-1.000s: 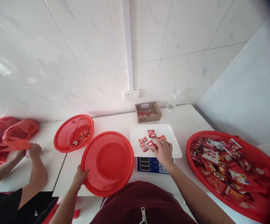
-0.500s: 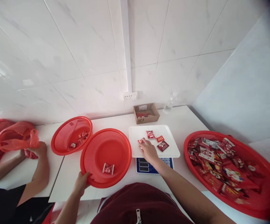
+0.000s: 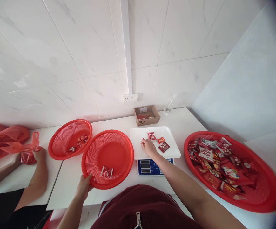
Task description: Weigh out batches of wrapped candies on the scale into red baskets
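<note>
Right hand (image 3: 148, 148) has clenched, contents unclear, above the tray (image 3: 171, 140); left hand (image 3: 84, 186) grips the middle basket (image 3: 109, 152); the box (image 3: 150, 121) reads "SF".

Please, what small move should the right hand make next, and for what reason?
Perhaps carry the curled right hand over the red basket that the left hand holds, then open it there. This basket is right next to the white tray, over which the right hand is, and one packet lies inside. What the right hand holds is mostly hidden.
</note>
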Tool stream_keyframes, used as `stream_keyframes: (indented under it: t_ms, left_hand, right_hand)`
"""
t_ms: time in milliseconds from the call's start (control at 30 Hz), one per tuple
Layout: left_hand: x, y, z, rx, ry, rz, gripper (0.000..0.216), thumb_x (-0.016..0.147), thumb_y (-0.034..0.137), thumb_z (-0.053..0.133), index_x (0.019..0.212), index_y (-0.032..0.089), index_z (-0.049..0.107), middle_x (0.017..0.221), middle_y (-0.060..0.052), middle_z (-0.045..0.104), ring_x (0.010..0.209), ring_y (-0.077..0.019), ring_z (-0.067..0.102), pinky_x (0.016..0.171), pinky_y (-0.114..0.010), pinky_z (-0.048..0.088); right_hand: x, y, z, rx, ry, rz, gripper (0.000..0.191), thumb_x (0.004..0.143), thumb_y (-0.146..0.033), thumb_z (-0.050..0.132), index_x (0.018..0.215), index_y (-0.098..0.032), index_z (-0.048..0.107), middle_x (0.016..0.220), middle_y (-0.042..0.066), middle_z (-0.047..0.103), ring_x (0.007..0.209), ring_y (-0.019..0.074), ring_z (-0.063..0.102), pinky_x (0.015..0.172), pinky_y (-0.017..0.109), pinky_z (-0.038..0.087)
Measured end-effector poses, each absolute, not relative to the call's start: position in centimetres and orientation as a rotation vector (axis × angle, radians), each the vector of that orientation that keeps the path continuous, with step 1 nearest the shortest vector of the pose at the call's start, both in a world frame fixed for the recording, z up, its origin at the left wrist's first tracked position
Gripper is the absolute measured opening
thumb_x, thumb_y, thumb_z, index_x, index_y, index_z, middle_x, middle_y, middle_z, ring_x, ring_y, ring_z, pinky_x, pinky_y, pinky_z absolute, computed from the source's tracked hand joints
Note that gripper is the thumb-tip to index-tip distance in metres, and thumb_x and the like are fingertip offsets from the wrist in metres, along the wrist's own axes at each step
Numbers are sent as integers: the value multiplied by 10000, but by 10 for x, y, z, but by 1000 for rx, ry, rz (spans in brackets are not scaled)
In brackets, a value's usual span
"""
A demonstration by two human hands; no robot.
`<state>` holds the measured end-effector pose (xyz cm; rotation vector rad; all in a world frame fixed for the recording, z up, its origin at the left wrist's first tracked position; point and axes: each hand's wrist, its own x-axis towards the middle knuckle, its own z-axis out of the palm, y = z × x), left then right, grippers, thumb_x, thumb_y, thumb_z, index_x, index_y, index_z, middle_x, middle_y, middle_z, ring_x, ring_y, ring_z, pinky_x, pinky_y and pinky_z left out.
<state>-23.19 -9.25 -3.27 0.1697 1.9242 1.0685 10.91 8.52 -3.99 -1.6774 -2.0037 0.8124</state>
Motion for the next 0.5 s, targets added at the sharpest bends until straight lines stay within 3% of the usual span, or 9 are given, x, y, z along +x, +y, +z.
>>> stream_keyframes:
  t_ms: [133, 267, 367, 500]
  left_hand:
    - [-232, -90, -34, 177, 1905, 1072, 181, 773, 184, 651, 875, 198, 502, 733, 4, 664, 562, -134, 635, 576, -294, 534]
    - [-230, -86, -32, 186, 1898, 1064, 173, 772, 207, 658, 870, 201, 515, 729, 10, 658, 587, -133, 636, 591, -290, 530]
    - [-226, -85, -28, 172, 1922, 1037, 170, 784, 227, 643, 876, 211, 502, 744, 10, 656, 590, -134, 627, 593, -292, 523]
    - [-221, -85, -24, 174, 1992, 1015, 152, 812, 242, 597, 896, 217, 473, 796, -6, 644, 611, -131, 613, 581, -281, 511]
  right_hand:
    - [75, 81, -17, -1432, -1993, 905, 259, 873, -186, 411, 985, -213, 643, 955, 34, 657, 888, 148, 605, 784, 273, 481]
    - [53, 78, 1, -1099, -2038, 861, 388, 864, -367, 489, 1232, -263, 553, 1295, 85, 527, 1206, 207, 483, 960, 365, 430]
    - [75, 85, -2, -1468, -2096, 647, 527, 838, -428, 528, 1333, -257, 469, 1454, 137, 357, 1355, 299, 290, 1044, 505, 313]
    - [131, 91, -24, -2056, -2000, 384, 570, 863, -481, 455, 1386, -264, 389, 1509, 152, 254, 1397, 368, 135, 1014, 674, 178]
